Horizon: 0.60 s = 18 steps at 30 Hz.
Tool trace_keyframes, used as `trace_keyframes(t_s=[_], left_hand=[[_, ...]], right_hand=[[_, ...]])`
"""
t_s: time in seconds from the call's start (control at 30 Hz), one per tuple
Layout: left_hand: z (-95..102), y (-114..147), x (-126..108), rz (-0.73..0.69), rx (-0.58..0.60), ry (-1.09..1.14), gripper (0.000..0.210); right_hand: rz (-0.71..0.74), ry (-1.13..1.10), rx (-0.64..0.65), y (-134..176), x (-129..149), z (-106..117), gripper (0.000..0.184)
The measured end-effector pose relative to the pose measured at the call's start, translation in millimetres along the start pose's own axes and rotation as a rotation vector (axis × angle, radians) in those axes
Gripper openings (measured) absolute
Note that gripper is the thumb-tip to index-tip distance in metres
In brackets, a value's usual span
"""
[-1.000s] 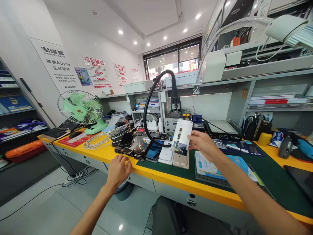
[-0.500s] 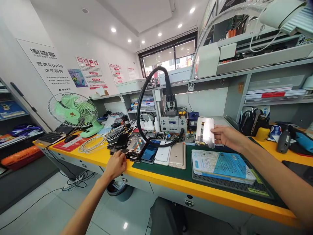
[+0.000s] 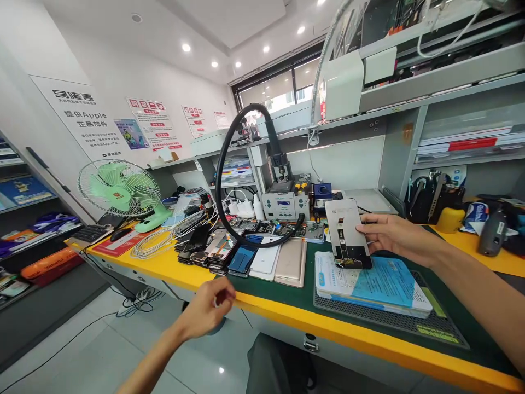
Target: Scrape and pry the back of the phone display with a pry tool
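Note:
My right hand [image 3: 391, 235] grips a phone screen [image 3: 346, 221] by its right edge, thumb and fingers on either side. The panel stands nearly upright, its pale silvery back with a dark flex cable and black lower band towards me. Its lower end is just above or against a blue-and-white booklet stack [image 3: 373, 282]; I cannot tell if they touch. My left hand [image 3: 207, 306] hangs in front of the bench's yellow edge, fingers curled in towards the thumb, with nothing seen in it. Beyond it are piled phone parts [image 3: 221, 246], a white phone [image 3: 264, 260] and a gold phone [image 3: 290, 262].
A thick black hose [image 3: 221, 175] loops over the phones from a grey rework station [image 3: 285, 205]. Circuit boards [image 3: 314, 231] lie before the station. At the left are a green fan [image 3: 118, 189] and coiled white cables [image 3: 151, 243]. A dark perforated mat [image 3: 435, 320] lies under the booklets.
My left hand has come off the phone pile towards me and over the bench edge. My right hand has lowered the phone screen towards the booklets and tilted it, so the glare is gone.

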<state>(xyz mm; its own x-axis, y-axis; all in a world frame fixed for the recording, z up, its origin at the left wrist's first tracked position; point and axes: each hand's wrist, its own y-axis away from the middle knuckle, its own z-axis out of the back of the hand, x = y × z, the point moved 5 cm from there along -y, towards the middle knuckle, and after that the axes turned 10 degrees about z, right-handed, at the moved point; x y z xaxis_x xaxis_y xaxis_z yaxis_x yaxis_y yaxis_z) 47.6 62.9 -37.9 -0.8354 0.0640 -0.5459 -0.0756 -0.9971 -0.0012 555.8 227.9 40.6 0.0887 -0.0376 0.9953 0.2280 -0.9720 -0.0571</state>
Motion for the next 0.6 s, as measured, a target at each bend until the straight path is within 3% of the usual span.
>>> trace_keyframes(t_s=[0.13, 0.33, 0.47, 0.6], left_hand=[[-23.3, -19.5, -77.0, -0.089, 0.15, 0.188, 0.032], [-47.0, -114.8, -171.8, -0.118, 0.227, 0.441, 0.042], [-72.2, -166.4, -214.1, -0.076, 0.353, 0.548, 0.043], [-90.8, -195.7, -233.5, -0.04, 0.406, 0.65, 0.04]], right_hand=[[0.015, -0.023, 0.062, 7.0, -0.7, -8.1, 0.012], [-0.006, -0.054, 0.117, 9.2, -7.7, -18.5, 0.022], [-0.001, -0.076, 0.143, 6.9, -12.2, -18.3, 0.02], [0.009, -0.092, 0.182, 4.7, -15.6, -16.7, 0.023]])
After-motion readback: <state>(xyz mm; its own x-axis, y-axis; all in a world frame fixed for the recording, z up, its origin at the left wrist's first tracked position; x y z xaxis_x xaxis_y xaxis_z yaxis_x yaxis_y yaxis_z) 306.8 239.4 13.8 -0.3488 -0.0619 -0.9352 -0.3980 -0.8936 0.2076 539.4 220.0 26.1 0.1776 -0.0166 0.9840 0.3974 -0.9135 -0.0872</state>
